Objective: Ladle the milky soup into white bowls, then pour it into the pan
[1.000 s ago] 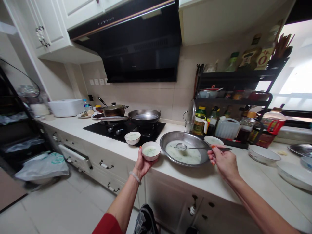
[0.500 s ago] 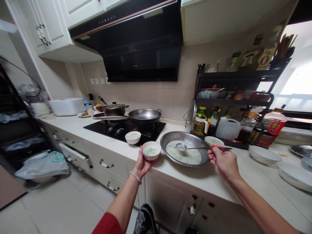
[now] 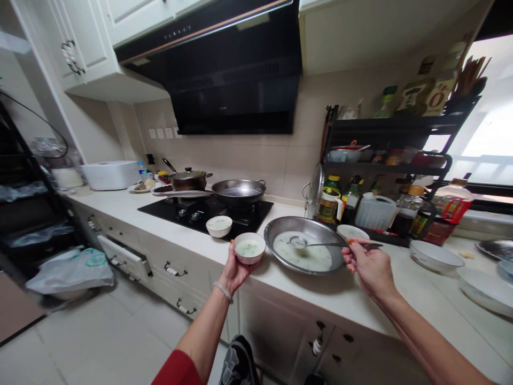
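My left hand (image 3: 237, 271) is wrapped round the underside of a small white bowl (image 3: 249, 259) of pale soup with green bits, at the counter's front edge. In my right hand (image 3: 369, 267) is the dark handle of a ladle (image 3: 298, 243), its round scoop over the soup in a wide steel basin (image 3: 276, 259). The basin stands on the counter, just right of the held bowl. Another filled bowl (image 3: 219, 230) sits at the cooktop's front edge. A third small bowl (image 3: 352, 231) stands behind my right hand, partly hidden by it.
A steel frying pan (image 3: 239, 199) and a lidded pot (image 3: 188, 182) are on the black cooktop (image 3: 168, 210). A black rack (image 3: 372, 168) with bottles stands at the back right. Larger white bowls (image 3: 436, 263) lie right of my right hand. One drawer (image 3: 124, 255) below juts out.
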The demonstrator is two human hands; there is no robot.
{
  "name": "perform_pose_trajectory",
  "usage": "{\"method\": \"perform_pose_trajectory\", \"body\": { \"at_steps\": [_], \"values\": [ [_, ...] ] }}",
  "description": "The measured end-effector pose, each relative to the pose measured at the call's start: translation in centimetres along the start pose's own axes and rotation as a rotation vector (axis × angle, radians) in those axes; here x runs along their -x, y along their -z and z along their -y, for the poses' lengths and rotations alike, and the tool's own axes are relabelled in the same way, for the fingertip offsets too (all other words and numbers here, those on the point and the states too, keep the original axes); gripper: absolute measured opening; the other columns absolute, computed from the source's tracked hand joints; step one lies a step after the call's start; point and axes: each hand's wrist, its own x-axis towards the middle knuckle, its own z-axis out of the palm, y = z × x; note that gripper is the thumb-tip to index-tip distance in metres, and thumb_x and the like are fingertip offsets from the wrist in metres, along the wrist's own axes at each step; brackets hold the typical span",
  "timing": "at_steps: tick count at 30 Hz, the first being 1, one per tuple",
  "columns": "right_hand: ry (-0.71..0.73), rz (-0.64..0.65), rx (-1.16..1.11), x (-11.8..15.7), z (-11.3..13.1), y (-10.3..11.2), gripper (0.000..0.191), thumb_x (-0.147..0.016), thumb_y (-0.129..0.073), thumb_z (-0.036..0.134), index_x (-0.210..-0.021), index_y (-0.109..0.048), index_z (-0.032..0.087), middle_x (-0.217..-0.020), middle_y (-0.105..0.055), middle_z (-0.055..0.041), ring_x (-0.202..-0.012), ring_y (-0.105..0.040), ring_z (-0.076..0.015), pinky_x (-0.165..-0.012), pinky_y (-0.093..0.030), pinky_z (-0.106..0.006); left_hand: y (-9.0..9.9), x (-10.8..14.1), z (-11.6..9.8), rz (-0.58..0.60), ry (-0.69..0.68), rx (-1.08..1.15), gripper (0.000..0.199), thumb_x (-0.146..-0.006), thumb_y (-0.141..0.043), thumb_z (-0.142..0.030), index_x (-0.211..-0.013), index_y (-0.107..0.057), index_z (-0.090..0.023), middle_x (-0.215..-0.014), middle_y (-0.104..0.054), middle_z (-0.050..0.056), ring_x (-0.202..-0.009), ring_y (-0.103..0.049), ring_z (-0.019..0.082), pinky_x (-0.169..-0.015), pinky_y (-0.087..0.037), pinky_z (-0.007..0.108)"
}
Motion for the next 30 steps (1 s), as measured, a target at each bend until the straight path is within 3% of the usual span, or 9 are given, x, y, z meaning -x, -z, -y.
{"method": "perform_pose_trajectory", "body": {
  "at_steps": [9, 16, 24, 30],
  "values": [
    [0.0, 0.0, -0.031, 0.2, 0.8, -0.8, 0.059, -0.047, -0.089, 0.053, -0.083, -0.062, 0.015, -0.054, -0.063, -0.0019, -0.041, -0.052, -0.0109, -0.029, -0.036, -0.018, -0.1, 0.0, 0.0, -0.015, -0.005, -0.019, 0.067, -0.096, -0.037, -0.06, -0.147, -0.041, -0.017, -0.121, -0.066, 0.018, -0.098, -0.068, 0.034, -0.073, -0.058, 0.045],
    [0.032, 0.067, -0.09, 1.0, 2.8, -3.4, 0.056, -0.052, -0.086, 0.053, -0.086, -0.06, 0.017, -0.055, -0.063, -0.0006, -0.042, -0.052, -0.0106, -0.031, -0.036, -0.017, 0.0, -0.1, 0.0, -0.024, -0.008, -0.02, 0.069, -0.095, -0.038, -0.06, -0.148, -0.04, -0.016, -0.121, -0.066, 0.019, -0.097, -0.068, 0.034, -0.073, -0.058, 0.046],
    [0.115, 0.277, -0.061, 3.3, 2.7, -7.5, 0.049, -0.068, -0.078, 0.057, -0.089, -0.059, 0.018, -0.059, -0.063, -0.0011, -0.043, -0.053, -0.0123, -0.031, -0.039, -0.02, 0.1, -0.1, 0.0, 0.007, 0.009, -0.004, 0.071, -0.094, -0.038, -0.063, -0.148, -0.039, -0.017, -0.126, -0.064, 0.019, -0.101, -0.067, 0.035, -0.075, -0.058, 0.045],
    [0.319, 0.532, 0.144, 5.5, 0.0, -7.8, 0.033, -0.09, -0.059, 0.05, -0.103, -0.062, 0.019, -0.067, -0.064, -0.0021, -0.042, -0.053, -0.012, -0.033, -0.042, -0.022, 0.1, -0.1, 0.1, 0.045, 0.013, 0.005, 0.07, -0.095, -0.037, -0.062, -0.148, -0.039, -0.015, -0.13, -0.062, 0.02, -0.105, -0.066, 0.036, -0.078, -0.057, 0.045]
  ]
}}
